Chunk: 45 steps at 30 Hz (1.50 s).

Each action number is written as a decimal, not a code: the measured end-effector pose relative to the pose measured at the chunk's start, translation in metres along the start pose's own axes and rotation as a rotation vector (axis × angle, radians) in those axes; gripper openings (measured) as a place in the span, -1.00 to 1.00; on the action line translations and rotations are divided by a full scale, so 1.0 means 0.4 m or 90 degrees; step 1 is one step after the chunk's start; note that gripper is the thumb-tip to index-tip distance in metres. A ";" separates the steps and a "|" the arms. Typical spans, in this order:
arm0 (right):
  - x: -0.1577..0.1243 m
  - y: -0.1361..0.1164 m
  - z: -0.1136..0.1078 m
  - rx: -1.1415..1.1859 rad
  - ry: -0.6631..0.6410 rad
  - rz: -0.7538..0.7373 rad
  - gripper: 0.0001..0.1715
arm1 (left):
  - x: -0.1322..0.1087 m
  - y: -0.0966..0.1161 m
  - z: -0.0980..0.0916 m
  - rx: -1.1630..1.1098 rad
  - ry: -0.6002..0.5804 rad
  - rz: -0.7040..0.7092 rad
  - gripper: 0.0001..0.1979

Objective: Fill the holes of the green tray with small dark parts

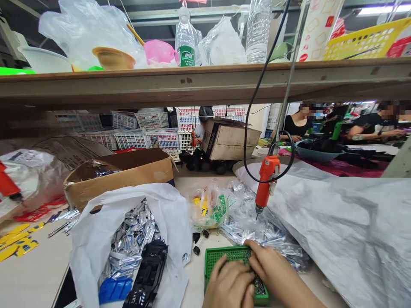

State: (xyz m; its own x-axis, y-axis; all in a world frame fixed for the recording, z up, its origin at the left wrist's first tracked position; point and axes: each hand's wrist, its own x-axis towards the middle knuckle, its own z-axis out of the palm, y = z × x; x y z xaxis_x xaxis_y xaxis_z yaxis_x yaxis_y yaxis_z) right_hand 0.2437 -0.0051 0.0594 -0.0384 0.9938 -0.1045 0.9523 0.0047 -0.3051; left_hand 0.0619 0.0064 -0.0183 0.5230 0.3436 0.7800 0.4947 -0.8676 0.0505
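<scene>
A green perforated tray (209, 256) with small metal screws (258, 285) in it lies at the bottom right of centre. Over its near left part, my left hand (229, 282) bends its fingers, the thumb and index finger close together; anything between them is too small to make out. My right hand (272, 267) reaches in from the right across the far right corner, its visible fingers apart and nothing seen in them. To the left, a black plastic toy car body (148, 273) rests on a white bag (175, 218) holding shiny silver pieces (135, 233). Blue plastic parts (114, 290) lie beside it.
An orange electric screwdriver (267, 179) hangs on a cable above the tray; another screwdriver (8, 182) shows at the left edge. Behind are a cardboard box (154, 171) and clear bags (247, 214). A shelf (205, 83) spans overhead. Co-workers (297, 124) sit at the far right.
</scene>
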 end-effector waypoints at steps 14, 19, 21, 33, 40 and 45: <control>-0.040 0.087 0.051 0.200 0.043 -0.068 -0.40 | 0.007 0.014 0.015 -0.048 0.095 0.154 -0.66; -0.031 0.078 0.059 0.219 0.037 -0.060 -0.44 | 0.020 -0.002 -0.038 -0.038 0.033 0.165 -0.57; -0.028 0.072 0.063 0.230 0.042 -0.058 -0.43 | 0.028 0.006 -0.032 -0.041 0.009 0.170 -0.54; -0.041 0.088 0.078 0.276 0.069 -0.098 -0.44 | 0.026 0.003 -0.074 -0.117 -0.114 0.210 -0.72; -0.040 0.092 0.084 0.265 0.070 -0.106 -0.46 | 0.020 -0.060 -0.216 -0.065 -0.235 0.229 -0.74; -0.103 0.072 0.018 0.188 0.135 -0.178 -0.58 | -0.019 -0.069 -0.208 -0.024 -0.240 0.115 -0.34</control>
State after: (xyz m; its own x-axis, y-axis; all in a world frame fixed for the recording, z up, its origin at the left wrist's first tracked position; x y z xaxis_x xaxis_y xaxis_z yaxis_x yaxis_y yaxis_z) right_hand 0.2705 -0.0469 0.0479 -0.1891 0.9598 0.2075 0.7859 0.2746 -0.5541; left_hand -0.0135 -0.0024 0.0262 0.8202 0.2864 0.4951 0.3497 -0.9361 -0.0378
